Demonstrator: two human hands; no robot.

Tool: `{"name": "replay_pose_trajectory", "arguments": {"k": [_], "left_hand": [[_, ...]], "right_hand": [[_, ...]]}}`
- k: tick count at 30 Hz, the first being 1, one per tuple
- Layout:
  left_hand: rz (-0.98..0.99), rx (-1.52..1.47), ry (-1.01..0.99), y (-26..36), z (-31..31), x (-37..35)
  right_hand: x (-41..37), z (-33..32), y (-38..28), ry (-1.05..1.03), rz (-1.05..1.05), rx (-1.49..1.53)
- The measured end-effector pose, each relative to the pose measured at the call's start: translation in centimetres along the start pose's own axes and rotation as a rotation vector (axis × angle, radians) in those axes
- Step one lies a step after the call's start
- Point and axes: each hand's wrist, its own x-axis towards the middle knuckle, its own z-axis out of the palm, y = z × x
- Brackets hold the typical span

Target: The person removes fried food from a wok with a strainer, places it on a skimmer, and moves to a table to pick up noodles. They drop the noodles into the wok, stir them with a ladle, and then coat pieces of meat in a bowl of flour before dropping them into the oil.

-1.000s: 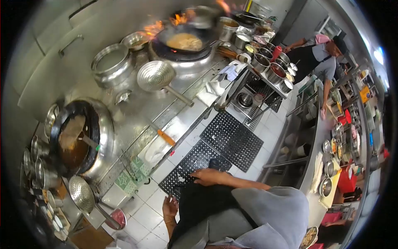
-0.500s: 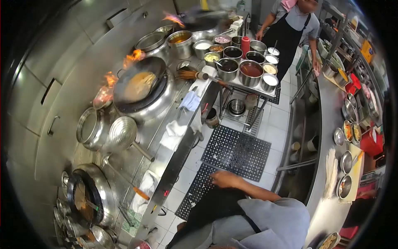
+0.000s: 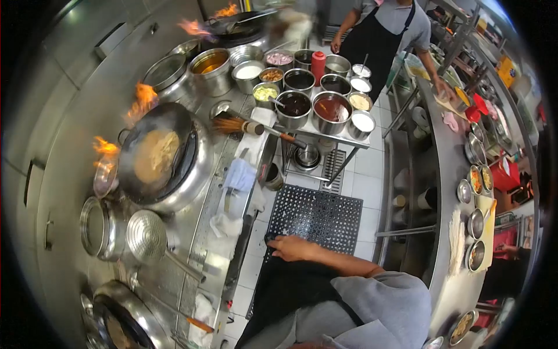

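Observation:
My right hand (image 3: 290, 248) hangs in front of my black apron, above the perforated floor mat (image 3: 317, 218). Its fingers are slightly bent and apart, with nothing visible in them. My left hand is not in view. To the left, a large wok (image 3: 157, 154) with a pale brown liquid and food stands on its burner, flames rising behind it. A perforated ladle (image 3: 146, 235) lies below the wok. A blue cloth (image 3: 239, 175) and a bamboo brush (image 3: 232, 124) rest along the stove's edge.
Metal pots of sauces and a red bottle (image 3: 318, 68) stand on a small table ahead. A co-worker (image 3: 378, 41) in a black apron reaches over the right counter (image 3: 433, 174), which holds bowls. Another wok (image 3: 119, 323) sits at the lower left.
The view has shifted, so the stove and pots appear further left. My right hand has moved left and its fingers reach outward. The co-worker's hand is by a board on the counter.

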Motion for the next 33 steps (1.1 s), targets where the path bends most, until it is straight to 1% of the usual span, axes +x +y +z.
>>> {"name": "replay_pose_trajectory", "arguments": {"k": [3,5,8,9,11,12,15,18,19,21,22,24,25,27,28,29,30,31,32,33], "left_hand": [[0.059,0.022,-0.023,5.1,-0.3,4.6],[0.089,0.036,-0.037,8.1,-0.4,6.9],[0.129,0.055,-0.06,11.3,-0.4,9.1],[0.137,0.056,-0.064,12.1,-0.5,9.7],[0.141,0.049,-0.078,13.3,-0.4,10.2],[0.144,0.041,-0.082,14.1,-0.2,10.5],[0.137,0.037,-0.087,14.9,0.2,10.6],[0.143,0.061,-0.09,15.2,0.8,10.7],[0.147,0.072,-0.09,15.8,1.0,10.9],[0.144,0.078,-0.084,16.5,1.4,11.1],[0.134,0.075,-0.079,16.7,1.6,11.1],[0.105,0.076,-0.053,17.1,1.9,11.0],[0.095,0.071,-0.034,17.7,2.2,11.2],[0.065,0.063,-0.001,18.9,3.3,11.3],[0.044,0.061,0.021,19.4,4.0,11.4],[0.017,0.059,0.043,20.0,4.7,11.4],[-0.014,0.065,0.065,20.4,5.2,11.2],[-0.049,0.067,0.086,20.4,5.7,10.5],[-0.081,0.061,0.1,20.5,6.4,9.9],[-0.118,0.056,0.116,20.1,6.5,8.8]], "right_hand": [[1.7,-0.7,-0.4,-0.032,-0.021,-0.051],[2.4,-1.8,-1.5,-0.13,0.015,-0.081],[3.5,-2.9,-0.6,-0.101,-0.007,-0.052],[3.8,-3.5,-0.9,-0.103,0.002,-0.051],[4.4,-5.4,-0.6,-0.078,0.127,-0.032],[4.7,-6.4,-0.4,-0.084,0.134,-0.04],[5.7,-7.9,0.8,0.037,0.121,-0.024],[6.2,-9.8,1.4,0.082,0.127,-0.031],[6.2,-10.3,1.3,0.089,0.15,-0.008],[7.0,-11.8,1.1,0.051,0.159,-0.091],[7.5,-11.7,1.6,0.044,0.156,-0.086],[8.7,-12.0,2.7,0.003,0.088,-0.073],[9.2,-12.2,3.1,0.018,0.031,-0.06],[11.6,-10.6,6.6,-0.112,-0.167,-0.145],[12.5,-10.2,8.2,-0.095,-0.221,-0.102],[12.6,-12.7,7.3,-0.15,-0.212,-0.067],[13.4,-12.7,8.0,-0.11,-0.223,-0.071],[13.6,-15.2,6.9,-0.158,-0.185,-0.067],[15.7,-15.0,9.1,-0.168,-0.205,-0.058],[18.5,-13.5,12.5,-0.164,-0.416,-0.24]]}}
